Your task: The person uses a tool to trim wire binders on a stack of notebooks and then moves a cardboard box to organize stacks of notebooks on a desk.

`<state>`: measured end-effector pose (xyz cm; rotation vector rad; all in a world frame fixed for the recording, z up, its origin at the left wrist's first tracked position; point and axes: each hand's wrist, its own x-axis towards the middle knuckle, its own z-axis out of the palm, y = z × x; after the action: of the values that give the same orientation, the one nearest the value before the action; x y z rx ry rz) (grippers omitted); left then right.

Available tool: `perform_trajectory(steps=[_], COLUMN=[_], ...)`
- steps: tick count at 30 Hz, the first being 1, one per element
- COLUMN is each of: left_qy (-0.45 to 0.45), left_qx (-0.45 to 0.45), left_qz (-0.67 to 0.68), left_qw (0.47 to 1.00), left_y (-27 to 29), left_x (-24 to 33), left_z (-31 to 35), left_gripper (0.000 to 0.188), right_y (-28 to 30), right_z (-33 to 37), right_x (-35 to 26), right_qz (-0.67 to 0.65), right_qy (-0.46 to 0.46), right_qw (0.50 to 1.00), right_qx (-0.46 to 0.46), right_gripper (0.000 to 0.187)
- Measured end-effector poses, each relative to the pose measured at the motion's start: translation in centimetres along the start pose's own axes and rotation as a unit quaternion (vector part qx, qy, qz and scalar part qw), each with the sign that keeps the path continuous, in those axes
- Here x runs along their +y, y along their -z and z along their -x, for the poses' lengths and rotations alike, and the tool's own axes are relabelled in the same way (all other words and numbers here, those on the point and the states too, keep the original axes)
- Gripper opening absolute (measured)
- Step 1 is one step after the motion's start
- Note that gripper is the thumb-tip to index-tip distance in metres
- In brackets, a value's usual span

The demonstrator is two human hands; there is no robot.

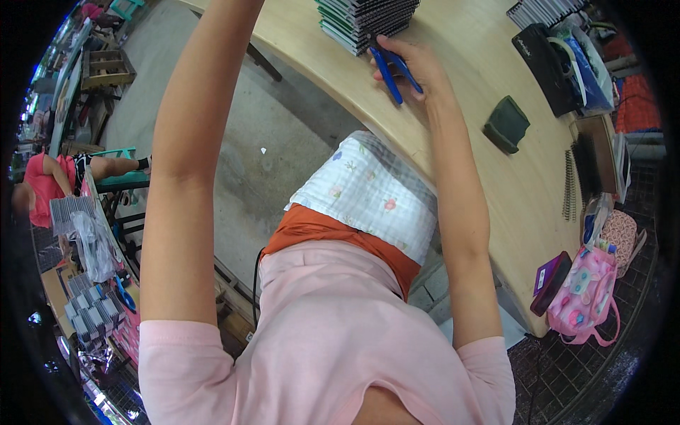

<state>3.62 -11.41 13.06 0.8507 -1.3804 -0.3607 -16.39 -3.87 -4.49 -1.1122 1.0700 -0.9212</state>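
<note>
My right hand (427,67) is closed around blue-handled pliers (387,74), whose dark jaws point away from me at the stack's near corner. That stack of spiral-bound notebooks (352,28) stands on the table beside my fingers, cut off by the upper edge, with green showing along its left side. My left forearm (197,106) stretches up past the top of the picture, so the left hand is out of sight. Whether the jaws touch a notebook's wire, I cannot tell.
On the pale wooden table (482,184) lie a dark green block-like piece (507,125) and a black case (545,69). A spiral coil (569,185), a purple box (550,282) and a pink bag (586,292) are along its right edge. A person in pink (44,185) is at the far left.
</note>
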Motion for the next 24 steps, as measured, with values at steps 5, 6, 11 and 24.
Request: perform_trajectory(steps=[5,6,11,24], left_qy=[0.004,0.005,0.017,0.015], left_qx=[0.001,0.003,0.005,0.006], left_qz=[0.000,-0.003,0.005,0.000], left_qw=[1.000,1.000,1.000,1.000], left_y=[0.2,0.2,0.0,0.1], left_x=[-0.1,0.0,0.3,0.4], left_z=[0.0,0.1,0.1,0.3], left_gripper=[0.034,0.034,0.034,0.034], right_y=[-1.1,-1.4,-1.5,-0.8], right_z=[1.7,2.2,2.1,1.3], right_x=[1.4,1.3,2.1,3.1], right_qz=[0.374,0.347,0.390,0.360], right_qy=[0.309,0.273,0.333,0.364], right_qw=[0.855,0.880,0.833,0.832], right_qx=[0.182,0.176,0.209,0.213], right_gripper=[0.033,0.034,0.032,0.032])
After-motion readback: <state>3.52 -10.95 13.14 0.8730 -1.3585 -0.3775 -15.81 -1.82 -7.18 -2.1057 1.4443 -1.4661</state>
